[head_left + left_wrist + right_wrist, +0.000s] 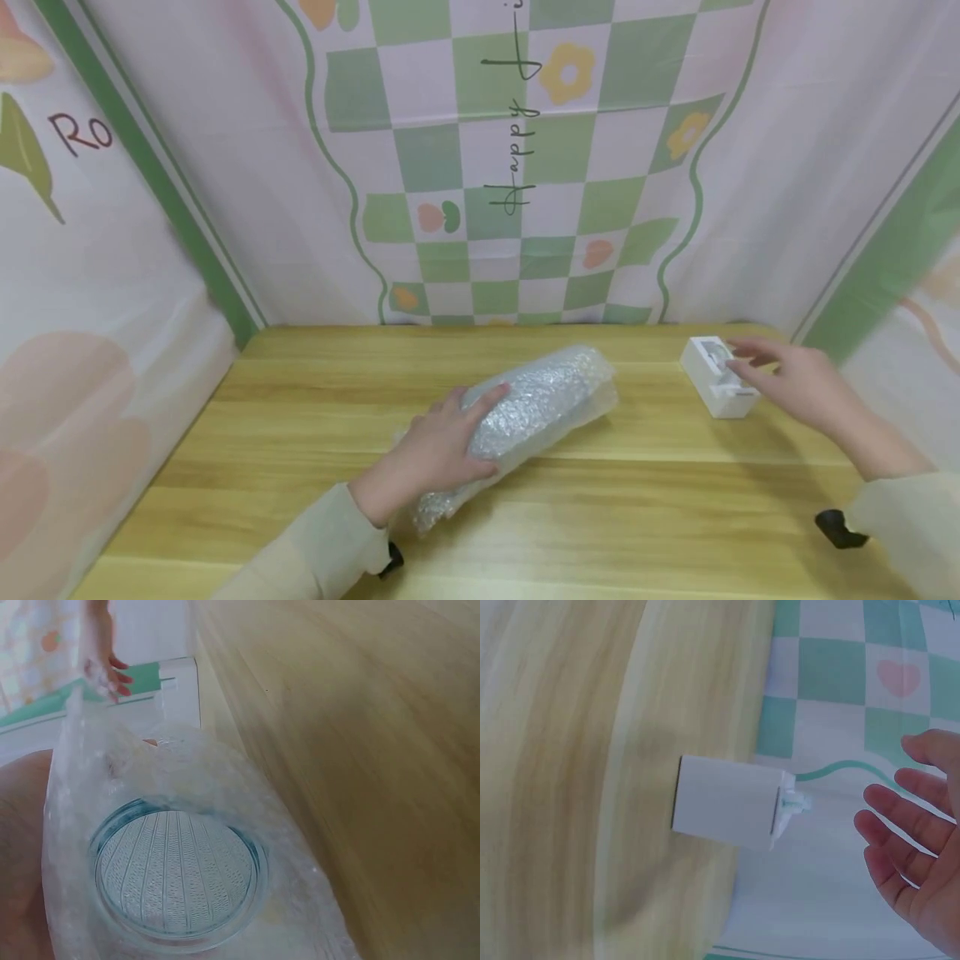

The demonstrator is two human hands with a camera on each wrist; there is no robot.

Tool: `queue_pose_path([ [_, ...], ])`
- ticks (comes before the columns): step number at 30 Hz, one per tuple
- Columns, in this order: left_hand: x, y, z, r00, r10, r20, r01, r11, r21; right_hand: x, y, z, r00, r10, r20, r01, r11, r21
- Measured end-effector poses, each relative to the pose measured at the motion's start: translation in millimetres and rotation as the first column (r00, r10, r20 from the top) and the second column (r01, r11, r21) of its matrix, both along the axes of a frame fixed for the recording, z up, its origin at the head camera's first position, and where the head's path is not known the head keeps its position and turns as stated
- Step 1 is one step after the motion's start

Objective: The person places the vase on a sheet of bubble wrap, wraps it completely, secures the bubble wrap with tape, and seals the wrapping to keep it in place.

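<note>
A glass (180, 934) with a ribbed inside shows its round mouth through the end of a bubble wrap roll (543, 404), which lies slantwise on the table. My left hand (438, 446) holds this wrapped glass from above, fingers spread over the top and thumb along the near side. To the right stands a white tape dispenser (705, 383), a small box with a clear tape roll in its top. Just over its right side hovers my right hand (806, 383), empty, its fingers (907, 817) loosely bent and apart from the box in the right wrist view.
The wooden table (300, 400) ends at a patterned cloth backdrop (495, 167) with green and white checks. More printed cloth (97, 275) hangs along the left side and the right. Black wrist straps (840, 529) show at both sleeves.
</note>
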State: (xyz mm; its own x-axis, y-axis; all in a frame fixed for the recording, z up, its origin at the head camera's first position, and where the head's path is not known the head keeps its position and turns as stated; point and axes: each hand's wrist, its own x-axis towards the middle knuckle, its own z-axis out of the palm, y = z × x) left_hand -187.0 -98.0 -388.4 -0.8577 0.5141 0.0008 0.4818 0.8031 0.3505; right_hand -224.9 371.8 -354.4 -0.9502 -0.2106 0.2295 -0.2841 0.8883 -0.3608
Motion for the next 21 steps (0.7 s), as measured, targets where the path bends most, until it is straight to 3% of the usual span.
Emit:
queue_pose_path([
  [11,-0.1,2.5,1.6,1.000,0.016,0.005,-0.016,1.000,-0.002,-4.1,15.6,-7.8,0.998,-0.057,0.017,0.057,0.998,0.025],
  [21,-0.1,4.6,2.1,1.000,0.028,0.010,-0.028,0.999,-0.018,-9.7,31.6,-19.1,0.967,-0.096,0.235,0.079,0.994,0.079],
])
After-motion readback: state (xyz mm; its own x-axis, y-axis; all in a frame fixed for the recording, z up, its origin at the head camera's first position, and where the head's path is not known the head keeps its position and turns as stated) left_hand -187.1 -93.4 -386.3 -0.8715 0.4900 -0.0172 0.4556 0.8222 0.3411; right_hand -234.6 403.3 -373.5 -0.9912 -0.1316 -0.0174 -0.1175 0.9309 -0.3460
